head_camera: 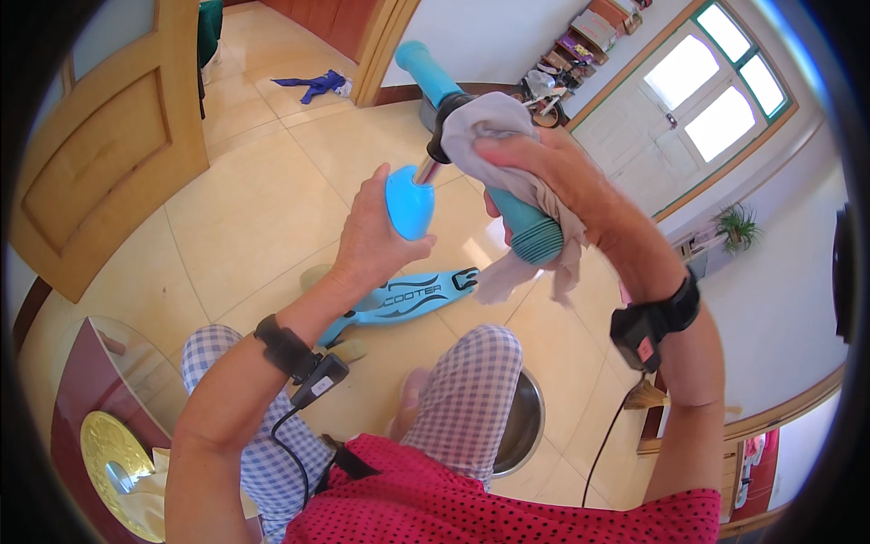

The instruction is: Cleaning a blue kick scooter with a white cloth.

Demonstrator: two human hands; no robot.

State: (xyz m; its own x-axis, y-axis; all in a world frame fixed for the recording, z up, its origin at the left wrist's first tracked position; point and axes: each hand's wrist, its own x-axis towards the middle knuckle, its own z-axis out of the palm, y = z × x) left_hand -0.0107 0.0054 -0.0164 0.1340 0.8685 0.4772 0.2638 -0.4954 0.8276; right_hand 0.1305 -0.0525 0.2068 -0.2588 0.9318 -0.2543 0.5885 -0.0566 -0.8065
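My left hand (370,234) grips the rounded blue plastic part (410,204) at the lower end of a scooter's handlebar stem. Above it a short length of metal tube (427,170) shows, leading to a black joint (440,139). My right hand (523,160) is wrapped around the near side of the handlebar, pressing a grey cloth (486,122) to it. The ribbed teal grip (537,238) sticks out below that hand, and the far teal grip (428,71) points away. On the floor beyond my knees lies the light-blue scooter deck (414,299), which bears writing.
A steel basin (539,408) stands beside my right knee, partly hidden. At left is a glass-topped table (75,381) with a gold round plate (102,442). A wooden door (102,149) stands ajar; blue cloth (316,85) lies on the tiles. Shelves (591,34) line the far wall.
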